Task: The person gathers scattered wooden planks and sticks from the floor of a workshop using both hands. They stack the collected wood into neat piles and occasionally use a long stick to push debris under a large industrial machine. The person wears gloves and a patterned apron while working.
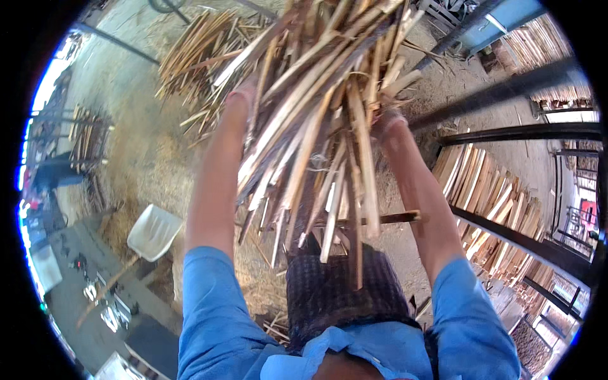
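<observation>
Between my raised arms is a big loose bundle of wooden strips (316, 120), rough and uneven in length, its ends fanning toward my body. My left hand (243, 95) grips the bundle's left side, blurred and partly covered by strips. On the other side my right hand (389, 120) clasps the same bundle, its fingers mostly hidden behind the wood. Some strips hang down over my dark checked lower garment (342, 297).
A heap of wooden strips (196, 54) lies on the dusty floor ahead. To the right, dark metal bars (513, 133) cross beside stacked wooden strips (494, 209). A white shovel (154, 232) is at the left. More stacked wood (538, 44) stands far right.
</observation>
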Motion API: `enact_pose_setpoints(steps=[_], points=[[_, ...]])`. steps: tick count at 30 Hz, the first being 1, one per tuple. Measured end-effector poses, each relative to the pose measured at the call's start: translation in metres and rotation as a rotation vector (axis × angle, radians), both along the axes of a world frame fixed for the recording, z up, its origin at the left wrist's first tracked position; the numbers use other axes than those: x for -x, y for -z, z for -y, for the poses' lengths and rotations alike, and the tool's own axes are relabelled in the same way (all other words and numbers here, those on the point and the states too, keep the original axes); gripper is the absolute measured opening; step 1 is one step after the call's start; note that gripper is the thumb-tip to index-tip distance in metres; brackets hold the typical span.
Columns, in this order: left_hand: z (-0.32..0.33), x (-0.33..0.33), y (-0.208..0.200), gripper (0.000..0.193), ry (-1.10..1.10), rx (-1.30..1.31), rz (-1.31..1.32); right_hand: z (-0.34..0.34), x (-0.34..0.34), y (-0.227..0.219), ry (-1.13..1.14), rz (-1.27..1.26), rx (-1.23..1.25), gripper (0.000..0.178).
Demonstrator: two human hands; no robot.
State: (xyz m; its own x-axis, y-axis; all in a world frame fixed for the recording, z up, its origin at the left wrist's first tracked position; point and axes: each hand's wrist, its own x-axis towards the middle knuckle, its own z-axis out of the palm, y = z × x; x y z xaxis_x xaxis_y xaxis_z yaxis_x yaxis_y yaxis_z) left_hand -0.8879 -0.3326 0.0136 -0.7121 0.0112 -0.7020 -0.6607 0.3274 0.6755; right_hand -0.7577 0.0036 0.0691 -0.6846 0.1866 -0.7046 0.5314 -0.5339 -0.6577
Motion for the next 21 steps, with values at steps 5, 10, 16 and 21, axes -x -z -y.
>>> enact_pose_setpoints(steps=[5,10,16,21], points=[[-0.089,0.07,0.103,0.064,0.507,0.725,-0.793,-0.085,0.089,0.144,0.701,-0.419,0.84,0.067],[-0.12,0.051,0.196,0.083,0.33,0.371,-0.277,-0.077,0.054,0.327,1.956,-0.333,2.559,0.054],[-0.138,0.054,0.193,0.09,0.431,0.595,-0.319,-0.066,0.037,0.355,2.573,-0.167,2.289,0.057],[-0.128,0.047,0.205,0.091,0.447,0.695,-0.392,-0.056,0.049,0.338,3.135,-1.213,2.918,0.047]])
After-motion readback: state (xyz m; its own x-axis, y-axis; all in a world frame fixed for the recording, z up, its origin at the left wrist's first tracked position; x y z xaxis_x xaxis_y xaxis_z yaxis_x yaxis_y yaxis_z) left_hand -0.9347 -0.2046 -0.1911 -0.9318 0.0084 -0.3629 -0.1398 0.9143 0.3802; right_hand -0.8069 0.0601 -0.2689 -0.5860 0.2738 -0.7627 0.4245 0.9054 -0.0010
